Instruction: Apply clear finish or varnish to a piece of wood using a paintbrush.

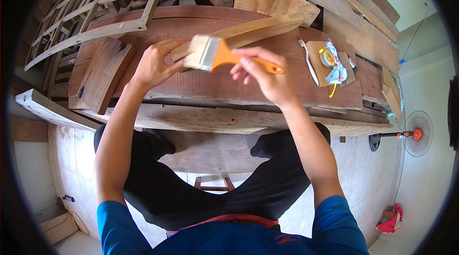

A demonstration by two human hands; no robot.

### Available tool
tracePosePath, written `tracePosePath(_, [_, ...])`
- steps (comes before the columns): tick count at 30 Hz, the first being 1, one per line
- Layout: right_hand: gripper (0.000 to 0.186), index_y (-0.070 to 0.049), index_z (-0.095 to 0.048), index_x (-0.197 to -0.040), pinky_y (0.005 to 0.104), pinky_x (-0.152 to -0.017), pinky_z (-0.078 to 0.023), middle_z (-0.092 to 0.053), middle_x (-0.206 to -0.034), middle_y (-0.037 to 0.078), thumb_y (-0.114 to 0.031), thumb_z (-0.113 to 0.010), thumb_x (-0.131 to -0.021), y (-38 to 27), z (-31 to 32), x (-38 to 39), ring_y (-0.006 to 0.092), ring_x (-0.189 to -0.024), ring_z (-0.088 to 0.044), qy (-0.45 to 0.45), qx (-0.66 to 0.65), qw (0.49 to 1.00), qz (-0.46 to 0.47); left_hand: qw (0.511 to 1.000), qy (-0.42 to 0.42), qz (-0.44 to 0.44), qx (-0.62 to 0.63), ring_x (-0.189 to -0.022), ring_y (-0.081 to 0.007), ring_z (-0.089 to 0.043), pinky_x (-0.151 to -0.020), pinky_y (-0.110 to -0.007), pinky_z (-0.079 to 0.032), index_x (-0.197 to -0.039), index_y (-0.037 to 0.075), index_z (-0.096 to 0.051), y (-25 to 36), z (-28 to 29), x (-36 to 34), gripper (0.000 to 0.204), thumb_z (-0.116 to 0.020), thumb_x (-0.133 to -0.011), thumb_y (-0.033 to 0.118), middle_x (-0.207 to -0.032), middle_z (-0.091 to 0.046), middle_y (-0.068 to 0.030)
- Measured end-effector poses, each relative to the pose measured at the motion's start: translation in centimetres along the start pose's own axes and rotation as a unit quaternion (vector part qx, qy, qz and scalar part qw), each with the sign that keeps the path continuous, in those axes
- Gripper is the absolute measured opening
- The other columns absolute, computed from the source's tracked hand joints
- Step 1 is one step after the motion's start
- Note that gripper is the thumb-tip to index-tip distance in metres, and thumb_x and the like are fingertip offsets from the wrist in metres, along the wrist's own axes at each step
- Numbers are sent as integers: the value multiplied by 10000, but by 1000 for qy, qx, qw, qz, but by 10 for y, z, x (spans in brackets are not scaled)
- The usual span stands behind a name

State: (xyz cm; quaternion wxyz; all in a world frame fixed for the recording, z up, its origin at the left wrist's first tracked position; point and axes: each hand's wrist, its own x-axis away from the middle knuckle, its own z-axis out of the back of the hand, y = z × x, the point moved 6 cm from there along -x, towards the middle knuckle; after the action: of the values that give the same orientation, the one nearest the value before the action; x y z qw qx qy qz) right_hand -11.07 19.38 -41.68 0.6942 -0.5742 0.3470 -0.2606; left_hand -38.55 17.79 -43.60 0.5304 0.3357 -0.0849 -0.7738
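My right hand (267,75) grips the orange handle of a wide flat paintbrush (208,55), and its pale bristles point left. The brush passes in front of a long light-brown wooden strip (258,29). My left hand (157,65) is closed round the near left end of that strip, beside the bristle tips; the brush partly hides this end. Slanting away to the right, the strip has its far end by a broad pale plank (272,0). Beneath both hands lies a wide reddish-brown board (210,85) serving as the worktop.
Right of my hands, a white toothbrush (309,62) lies beside a yellow tape roll (327,57) and a crumpled colourful wrapper (337,74). At left are a dark wood block (106,74) and a wooden lattice frame (114,26). A fan (418,134) stands at far right.
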Motion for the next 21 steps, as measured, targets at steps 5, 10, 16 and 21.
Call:
tracePosePath(5, [261, -33, -733, -1272, 243, -672, -557, -798, -973, 101, -199, -630, -1100, -10, 35, 2, 137, -846, -763, 87, 28, 996, 18, 998, -21, 52, 5, -1010, -358, -774, -913, -419, -606, -1268, -32, -738, 7, 5, -1, 603, -833, -922, 453, -1139, -777, -237])
tracePosePath(10, [282, -26, -696, -1327, 267, -641, -580, -774, -1004, 129, -180, -613, -1105, -15, 58, 3, 164, -881, -752, 184, -48, 981, 35, 996, -43, 74, 3, -980, -324, -781, -901, -400, -604, -1260, -42, -741, 15, 5, -3, 570, -834, -935, 417, -1110, -781, -232])
tracePosePath(16, [284, -33, -701, -1323, 272, -654, -586, -774, -975, 124, -197, -613, -1108, -6, 8, 1, 168, -842, -749, -35, 3, 999, -5, 1000, 9, -15, -13, -962, -373, -766, -865, -428, -605, -1249, 22, -758, 12, 6, 1, 520, -847, -906, 403, -1088, -775, -227])
tracePosePath(21, [295, -60, -672, -1358, 266, -631, -604, -768, -1077, 120, -207, -633, -1105, -10, 71, -2, 151, -913, -738, 211, 37, 977, 25, 998, -29, 57, -7, -968, -340, -774, -898, -399, -605, -1226, 2, -770, 18, 8, 0, 459, -864, -884, 292, -1135, -780, -206])
